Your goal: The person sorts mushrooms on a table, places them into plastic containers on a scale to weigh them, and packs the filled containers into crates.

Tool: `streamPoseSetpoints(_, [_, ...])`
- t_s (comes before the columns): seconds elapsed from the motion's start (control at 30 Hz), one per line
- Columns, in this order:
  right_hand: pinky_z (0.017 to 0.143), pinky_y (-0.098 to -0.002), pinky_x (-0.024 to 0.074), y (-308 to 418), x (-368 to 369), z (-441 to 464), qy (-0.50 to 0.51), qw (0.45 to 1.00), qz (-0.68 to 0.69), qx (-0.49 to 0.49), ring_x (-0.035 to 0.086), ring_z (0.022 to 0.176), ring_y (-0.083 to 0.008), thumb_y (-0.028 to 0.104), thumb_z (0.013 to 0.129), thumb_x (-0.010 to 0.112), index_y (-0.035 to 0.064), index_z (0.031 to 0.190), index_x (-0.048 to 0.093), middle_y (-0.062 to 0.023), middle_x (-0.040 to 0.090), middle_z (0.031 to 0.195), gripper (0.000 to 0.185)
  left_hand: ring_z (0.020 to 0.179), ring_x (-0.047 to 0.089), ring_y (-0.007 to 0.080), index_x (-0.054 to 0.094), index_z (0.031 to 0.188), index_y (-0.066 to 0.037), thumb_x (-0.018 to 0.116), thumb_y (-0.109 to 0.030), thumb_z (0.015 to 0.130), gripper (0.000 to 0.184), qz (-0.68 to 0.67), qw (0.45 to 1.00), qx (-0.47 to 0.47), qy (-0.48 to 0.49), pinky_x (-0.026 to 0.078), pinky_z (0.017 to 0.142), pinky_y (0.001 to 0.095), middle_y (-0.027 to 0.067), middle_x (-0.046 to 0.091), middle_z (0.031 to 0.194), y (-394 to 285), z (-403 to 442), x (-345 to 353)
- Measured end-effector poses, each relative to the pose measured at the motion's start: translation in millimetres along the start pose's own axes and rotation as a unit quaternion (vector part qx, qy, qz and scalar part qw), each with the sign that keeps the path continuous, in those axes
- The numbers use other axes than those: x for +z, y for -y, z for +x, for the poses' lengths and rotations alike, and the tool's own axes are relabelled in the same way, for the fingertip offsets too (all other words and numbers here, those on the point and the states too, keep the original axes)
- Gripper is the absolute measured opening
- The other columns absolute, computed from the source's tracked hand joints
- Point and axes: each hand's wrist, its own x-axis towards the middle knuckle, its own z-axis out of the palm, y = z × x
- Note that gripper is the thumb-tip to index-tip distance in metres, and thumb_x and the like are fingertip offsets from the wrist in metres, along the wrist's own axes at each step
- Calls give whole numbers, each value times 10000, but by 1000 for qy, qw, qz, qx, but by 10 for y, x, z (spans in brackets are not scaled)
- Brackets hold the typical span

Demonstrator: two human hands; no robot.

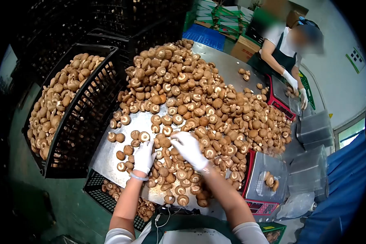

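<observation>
Brown shiitake mushrooms (183,110) lie in a large heap over a metal table (109,156), some with pale gills and stems up. My left hand (144,157), in a white glove, is low over the table among loose mushrooms. Its thumb stands apart from the fingers, just below a gill-up mushroom (144,136). To its right, my right hand (190,151), gloved too, reaches leftward over the near edge of the heap with fingers extended and apart. I see nothing held in either hand; the undersides of both are hidden.
A black crate (81,118) full of mushrooms stands left, a dark green crate (99,189) below the table edge. On the right are a red scale (260,206) bearing a clear tray of mushrooms and stacked plastic trays (309,171). A co-worker (278,55) works at another scale (278,99).
</observation>
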Motion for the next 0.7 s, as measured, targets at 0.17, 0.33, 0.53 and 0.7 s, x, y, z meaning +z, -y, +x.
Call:
streamPoseSetpoints(0.17, [792, -413, 398, -154, 594, 173, 123, 964, -230, -48, 564, 919, -254, 301, 750, 701, 98, 1003, 572, -93, 619, 902, 349, 742, 560, 124, 577, 1226, -88, 714, -245, 789, 484, -412, 901, -89, 108, 477, 700, 287, 28, 632, 890, 419, -597, -758])
streamPoseSetpoints(0.33, [729, -249, 466, -4, -108, 214, 149, 911, 329, 201, 558, 851, -113, 239, 819, 669, 63, 1104, 596, -35, 626, 965, 344, 879, 648, 272, 597, 1179, -61, 691, -273, 809, 437, -241, 965, -83, 60, 506, 784, 349, 156, 653, 1050, 697, -1032, -1001])
streamPoseSetpoints(0.53, [688, -297, 521, -270, -793, 7, 38, 794, 557, 242, 589, 810, -120, 289, 905, 574, 106, 1043, 607, -54, 616, 976, 232, 855, 613, 311, 644, 1003, -55, 678, -184, 782, 258, -141, 977, -9, -157, 493, 760, 377, 135, 652, 915, 387, -653, -648])
streamPoseSetpoints(0.7, [758, -374, 496, 73, -145, -122, 202, 959, -198, -1, 616, 902, -277, 214, 810, 623, 96, 1017, 647, -119, 643, 921, 240, 920, 592, 304, 602, 1080, -54, 704, -260, 753, 400, -141, 984, 103, -22, 485, 793, 388, 130, 621, 1000, -155, -314, -238])
